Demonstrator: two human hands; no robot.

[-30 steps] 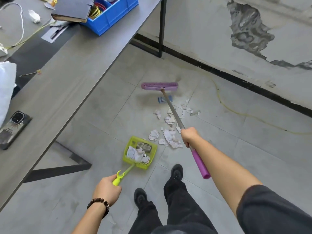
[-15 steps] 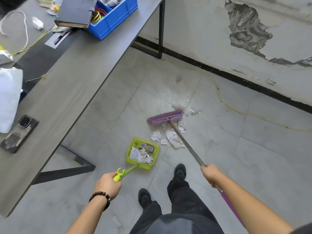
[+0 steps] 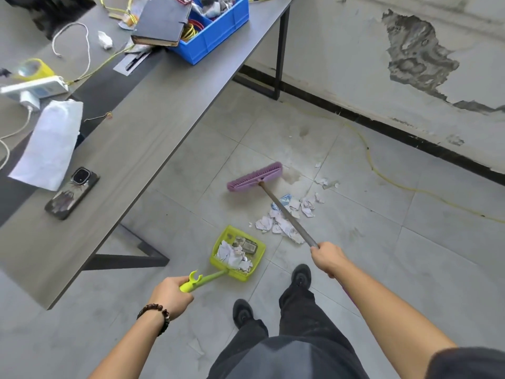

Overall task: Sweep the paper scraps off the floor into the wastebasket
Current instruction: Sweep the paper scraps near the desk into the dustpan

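Note:
My right hand (image 3: 328,257) grips the grey handle of a broom whose purple head (image 3: 254,176) rests on the floor tiles, beyond and left of the scraps. A pile of torn paper scraps (image 3: 287,218) lies under the broom handle, with a few loose bits (image 3: 325,182) farther out. My left hand (image 3: 172,295) grips the handle of a yellow-green dustpan (image 3: 237,253), which sits on the floor left of the pile and holds crumpled paper. No wastebasket is in view.
A long grey table (image 3: 142,138) runs along the left, carrying a phone (image 3: 71,193), a white paper sheet (image 3: 52,144), a blue bin (image 3: 216,26) and cables. A yellow cable (image 3: 382,173) lies on the floor by the peeling wall. My shoes (image 3: 300,276) stand just behind the dustpan.
The broom head was drawn from far out toward the pile, then shifted out and left again. My right hand moved back along the handle. The dustpan has stayed put.

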